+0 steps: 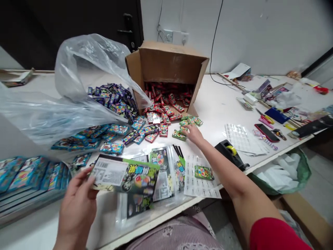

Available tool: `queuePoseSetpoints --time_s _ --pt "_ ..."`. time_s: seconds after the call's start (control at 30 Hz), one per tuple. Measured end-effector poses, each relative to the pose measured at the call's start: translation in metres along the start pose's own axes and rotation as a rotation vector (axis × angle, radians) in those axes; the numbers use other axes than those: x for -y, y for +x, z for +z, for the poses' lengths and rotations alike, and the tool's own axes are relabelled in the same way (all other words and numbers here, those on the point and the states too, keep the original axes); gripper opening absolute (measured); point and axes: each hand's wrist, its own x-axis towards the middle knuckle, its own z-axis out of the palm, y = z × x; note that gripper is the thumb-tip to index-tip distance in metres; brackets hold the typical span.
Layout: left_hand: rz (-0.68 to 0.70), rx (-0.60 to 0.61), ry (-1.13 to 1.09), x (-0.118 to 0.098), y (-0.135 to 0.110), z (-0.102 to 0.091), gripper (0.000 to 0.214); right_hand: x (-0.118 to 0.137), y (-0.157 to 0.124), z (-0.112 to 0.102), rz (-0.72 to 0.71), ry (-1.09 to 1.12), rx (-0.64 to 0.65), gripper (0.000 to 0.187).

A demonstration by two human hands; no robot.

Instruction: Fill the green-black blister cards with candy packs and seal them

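Note:
My left hand (pixel 78 205) is closed on a printed card sleeve (pixel 125 173), black and green with a white label, held above the near edge of the white table (pixel 218 104). My right hand (pixel 192 133) reaches out over a small group of green packets (pixel 186 126), with its fingers on one of them. Red packets (pixel 166 100) spill from a tipped cardboard box (pixel 166 66). Purple packets (pixel 114 99) and blue packets (pixel 104 133) lie in heaps to the left. Under the held sleeve lie more sleeves in clear bags (pixel 163 173) and a sticker sheet (pixel 200 180) with one green packet on it.
A large clear plastic bag (pixel 78 80) rises over the left of the table. Stacks of blue packets (pixel 28 173) sit at the near left. A black tape dispenser (pixel 230 152), a phone (pixel 266 132), scissors and clutter fill the right side. A bin with a green liner (pixel 283 173) stands below.

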Motion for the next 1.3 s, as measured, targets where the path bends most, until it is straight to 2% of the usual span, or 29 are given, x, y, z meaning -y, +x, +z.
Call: queuePoseSetpoints --time_s 0.1,0.17,0.23,0.3,0.4,0.43,0.5,0.6,0.67,0.73,0.83,0.9,0.97,1.07,1.13,1.2,1.3 --pt "-0.205 0.065 -0.066 0.025 -0.007 -0.006 0.045 -0.024 -0.004 0.01 -0.053 -0.067 -0.063 0.03" --pt "-0.253 0.12 0.041 0.037 -0.016 -0.012 0.052 -0.031 -0.014 0.019 -0.095 -0.089 -0.079 0.026" --pt "-0.186 0.21 0.256 0.044 -0.022 -0.021 0.054 -0.034 -0.024 0.025 -0.129 -0.096 -0.085 0.024" --pt "-0.052 0.301 0.481 0.046 -0.024 -0.029 0.053 -0.037 -0.029 0.025 -0.15 -0.092 -0.078 0.025" --pt "0.185 0.328 0.735 0.044 -0.018 -0.035 0.054 -0.041 -0.03 0.021 -0.141 -0.073 -0.062 0.03" --pt "0.266 0.342 0.771 0.043 -0.015 -0.033 0.054 -0.042 -0.029 0.019 -0.125 -0.066 -0.059 0.032" --pt "0.437 0.45 0.783 0.041 -0.012 -0.024 0.051 -0.043 -0.027 0.019 -0.084 -0.053 -0.05 0.035" --pt "0.671 0.734 0.807 0.037 -0.013 0.002 0.061 -0.043 -0.024 0.021 -0.026 -0.031 -0.035 0.033" --pt "0.727 0.894 0.909 0.034 -0.017 0.02 0.081 -0.044 -0.024 0.022 0.001 -0.016 -0.031 0.036" --pt "0.718 1.011 1.004 0.031 -0.021 0.033 0.094 -0.046 -0.023 0.022 0.009 -0.002 -0.025 0.043" --pt "0.686 1.096 1.059 0.027 -0.025 0.042 0.093 -0.05 -0.02 0.018 -0.013 0.017 0.01 0.041" --pt "0.701 1.099 1.039 0.024 -0.027 0.041 0.087 -0.052 -0.016 0.014 -0.032 0.028 0.037 0.037" --pt "0.744 1.049 0.976 0.021 -0.028 0.037 0.085 -0.051 -0.013 0.011 -0.05 0.033 0.046 0.04" --pt "0.774 0.898 0.873 0.016 -0.027 0.028 0.088 -0.04 -0.017 0.002 -0.08 0.037 0.008 0.05" --pt "0.752 0.777 0.852 0.014 -0.024 0.023 0.088 -0.023 -0.029 -0.006 -0.138 0.048 -0.034 0.055" --pt "0.725 0.685 0.854 0.013 -0.02 0.019 0.087 0.001 -0.047 -0.016 -0.28 0.072 -0.049 0.058" --pt "0.715 0.638 0.848 0.012 -0.014 0.017 0.088 0.04 -0.079 -0.029 -0.573 0.1 0.032 0.059"
